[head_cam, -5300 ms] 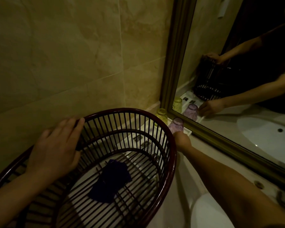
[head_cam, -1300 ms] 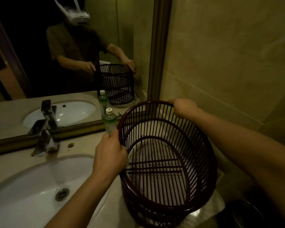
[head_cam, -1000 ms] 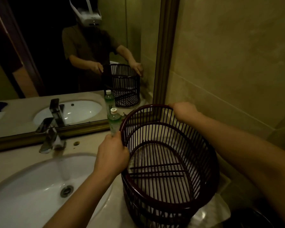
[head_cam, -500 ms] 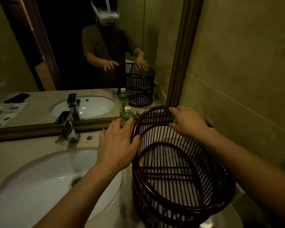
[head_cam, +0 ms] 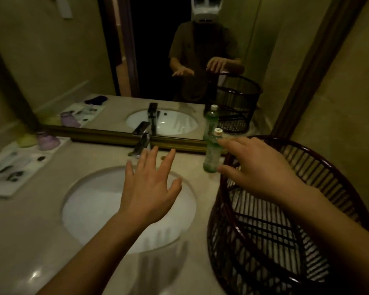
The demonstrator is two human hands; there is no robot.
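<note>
A dark red slatted basket (head_cam: 320, 162) stands on the counter at the right, against the wall. Inside it I see only its slatted floor. My left hand (head_cam: 149, 188) hovers over the white sink basin (head_cam: 90, 205) with fingers spread, holding nothing. My right hand (head_cam: 258, 169) hangs above the basket's left rim, fingers loosely extended toward a green plastic bottle (head_cam: 211, 154) that stands by the mirror frame. It touches neither bottle nor basket.
A chrome faucet (head_cam: 142, 137) rises behind the basin. At the left a white tray (head_cam: 11, 167) carries small dark packets, with a purple cup (head_cam: 47, 140) and a yellow cup (head_cam: 26, 139) behind it. The framed mirror (head_cam: 168, 141) runs along the counter's back.
Both hands have let go of the basket's rim and lifted off it. The left hand moved left over the basin. The view has swung left toward the sink.
</note>
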